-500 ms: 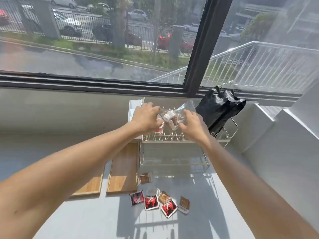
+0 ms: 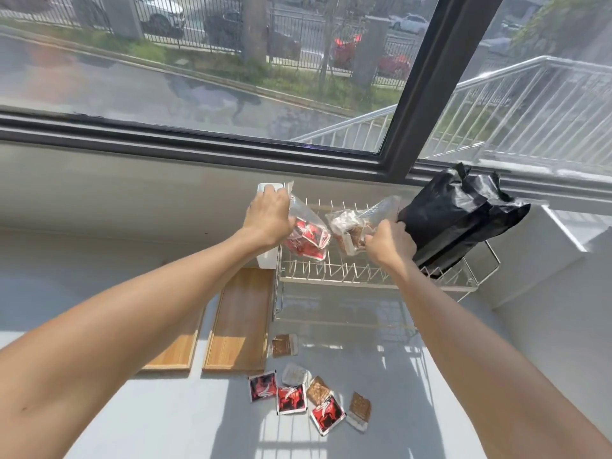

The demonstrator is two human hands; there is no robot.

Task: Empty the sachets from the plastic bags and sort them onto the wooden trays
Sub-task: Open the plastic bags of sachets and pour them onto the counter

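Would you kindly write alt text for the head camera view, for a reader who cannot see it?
A person's left hand holds a clear bag of red sachets and the right hand a clear bag of brown and white sachets, both over a wire dish rack. Below, loose sachets lie on the counter beside two empty wooden trays.

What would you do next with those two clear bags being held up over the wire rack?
Probably bring both bags down toward the counter and tip one out. The left hand grips a clear bag of red sachets, the right hand a clear bag of brown and white sachets, both still full. Loose sachets already lie beside the wooden trays, which hold nothing yet.
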